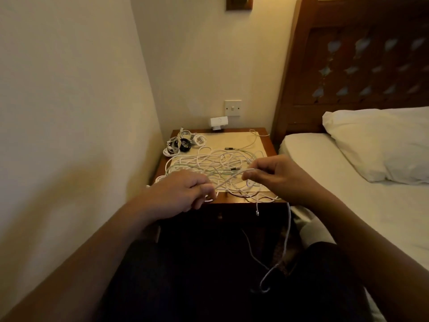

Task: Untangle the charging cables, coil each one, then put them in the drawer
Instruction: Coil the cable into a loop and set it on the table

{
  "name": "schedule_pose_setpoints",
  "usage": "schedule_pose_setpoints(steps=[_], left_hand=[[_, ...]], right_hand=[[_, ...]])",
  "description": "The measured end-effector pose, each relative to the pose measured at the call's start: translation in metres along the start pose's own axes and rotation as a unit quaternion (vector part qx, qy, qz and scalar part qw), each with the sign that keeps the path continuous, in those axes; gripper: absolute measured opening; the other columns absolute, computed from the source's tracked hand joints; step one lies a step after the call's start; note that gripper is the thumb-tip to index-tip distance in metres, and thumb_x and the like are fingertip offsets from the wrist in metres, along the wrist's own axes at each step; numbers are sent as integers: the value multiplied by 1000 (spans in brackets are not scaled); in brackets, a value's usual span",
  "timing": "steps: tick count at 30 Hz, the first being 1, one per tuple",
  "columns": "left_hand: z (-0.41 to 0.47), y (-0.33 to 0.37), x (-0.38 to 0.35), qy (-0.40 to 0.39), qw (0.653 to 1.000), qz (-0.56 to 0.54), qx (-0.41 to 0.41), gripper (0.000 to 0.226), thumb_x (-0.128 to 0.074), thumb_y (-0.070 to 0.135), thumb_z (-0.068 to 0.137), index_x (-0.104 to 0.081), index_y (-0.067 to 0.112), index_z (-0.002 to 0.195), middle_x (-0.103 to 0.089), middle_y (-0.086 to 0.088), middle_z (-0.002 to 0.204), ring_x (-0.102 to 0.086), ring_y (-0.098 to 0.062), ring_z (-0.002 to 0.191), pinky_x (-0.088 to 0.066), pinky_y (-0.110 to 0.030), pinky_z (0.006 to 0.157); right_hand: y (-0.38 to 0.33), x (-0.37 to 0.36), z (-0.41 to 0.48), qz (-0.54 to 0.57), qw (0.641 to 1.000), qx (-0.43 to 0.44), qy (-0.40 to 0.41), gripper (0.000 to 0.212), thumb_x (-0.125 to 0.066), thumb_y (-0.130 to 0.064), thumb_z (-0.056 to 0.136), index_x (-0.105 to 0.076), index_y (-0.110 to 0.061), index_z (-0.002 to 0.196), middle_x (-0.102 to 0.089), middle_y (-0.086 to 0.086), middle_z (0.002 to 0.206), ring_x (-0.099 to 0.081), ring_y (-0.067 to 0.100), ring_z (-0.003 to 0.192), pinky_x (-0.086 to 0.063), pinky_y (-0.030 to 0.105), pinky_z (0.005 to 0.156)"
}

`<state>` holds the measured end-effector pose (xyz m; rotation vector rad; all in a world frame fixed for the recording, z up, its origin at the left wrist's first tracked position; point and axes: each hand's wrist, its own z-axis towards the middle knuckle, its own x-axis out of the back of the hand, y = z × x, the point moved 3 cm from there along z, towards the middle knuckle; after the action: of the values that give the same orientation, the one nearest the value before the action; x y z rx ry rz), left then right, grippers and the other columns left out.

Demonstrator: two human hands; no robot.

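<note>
Stretching one white cable point(229, 179), left hand point(185, 194) grip pinching it, right hand point(276, 175) grip pinching it, one nightstand point(234, 139).

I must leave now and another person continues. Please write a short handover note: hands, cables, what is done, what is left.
Left hand and right hand each pinch the same white cable, stretched between them above the tangle.
The tangle lies on the nightstand; a few coiled bundles sit at its back left corner.
Done: those bundles look coiled. Left: untangle and coil the rest, put all in the drawer.
</note>
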<state>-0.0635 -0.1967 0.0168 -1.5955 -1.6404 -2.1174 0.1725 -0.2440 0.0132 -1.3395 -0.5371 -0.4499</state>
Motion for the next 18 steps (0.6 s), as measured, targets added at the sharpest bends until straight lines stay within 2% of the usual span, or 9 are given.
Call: schedule_pose_setpoints(steps=[2,4,6,8,9,12,14,16,18], left_hand=[[-2,-10,0,-43,999,19,5,27,-50,31,107,-75,28,98,-62,10,65,-54,-2,59,-44,-20,61],[0,-26,6,-43,998,44,18,25,-52,29,107,-74,32,98,-62,16,66,-54,1,63,-42,-18,64],[4,-46,11,-20,992,124,29,23,-54,24,106,-72,35,97,-63,23,72,-57,3,75,-39,-20,67],[8,-69,16,65,977,199,51,20,-57,15,103,-74,26,102,-69,17,89,-62,-5,90,-36,-18,67],[10,-82,22,131,964,221,73,18,-59,11,101,-75,18,104,-73,4,97,-65,-16,94,-36,-19,66],[1,-107,48,302,916,213,155,16,-61,9,97,-76,12,94,-76,-15,94,-67,-37,86,-37,-31,68],[-5,-105,57,347,904,175,177,19,-58,10,98,-75,14,89,-75,-13,89,-60,-28,75,-35,-30,67],[-6,-85,52,351,912,147,155,22,-57,8,99,-74,15,88,-71,-4,83,-54,-17,71,-33,-28,61],[-10,-53,41,332,931,116,102,24,-56,10,101,-73,20,87,-64,8,74,-55,-8,68,-33,-15,57]], right_hand=[[7,-1,0,-17,999,-13,-29,38,-66,-58,82,-79,-26,97,-74,2,85,-67,32,87,-55,62,78],[18,-1,0,-42,998,-32,-42,43,-64,-61,80,-80,-25,96,-76,-2,89,-69,26,90,-56,61,82],[29,2,-3,-62,997,-32,-46,42,-61,-62,83,-80,-27,97,-76,-4,90,-69,25,89,-56,62,82],[38,1,-7,-80,994,-31,-60,36,-57,-58,92,-79,-32,99,-76,-8,94,-68,22,91,-56,59,85],[42,-1,-9,-89,993,-36,-67,31,-56,-54,96,-79,-33,100,-75,-10,98,-68,19,95,-56,56,87],[58,-3,-15,-115,990,-40,-78,26,-53,-45,102,-77,-36,103,-72,-14,111,-63,10,107,-57,43,90],[72,1,-15,-152,986,-54,-37,25,-52,-43,104,-75,-34,104,-70,-12,113,-61,11,106,-57,41,88],[90,4,-15,-196,976,-94,4,23,-52,-39,105,-74,-32,103,-68,-8,109,-61,14,100,-57,38,85],[108,0,-14,-251,956,-147,-43,17,-55,-37,105,-71,-33,98,-70,-7,105,-63,14,94,-56,35,83]])
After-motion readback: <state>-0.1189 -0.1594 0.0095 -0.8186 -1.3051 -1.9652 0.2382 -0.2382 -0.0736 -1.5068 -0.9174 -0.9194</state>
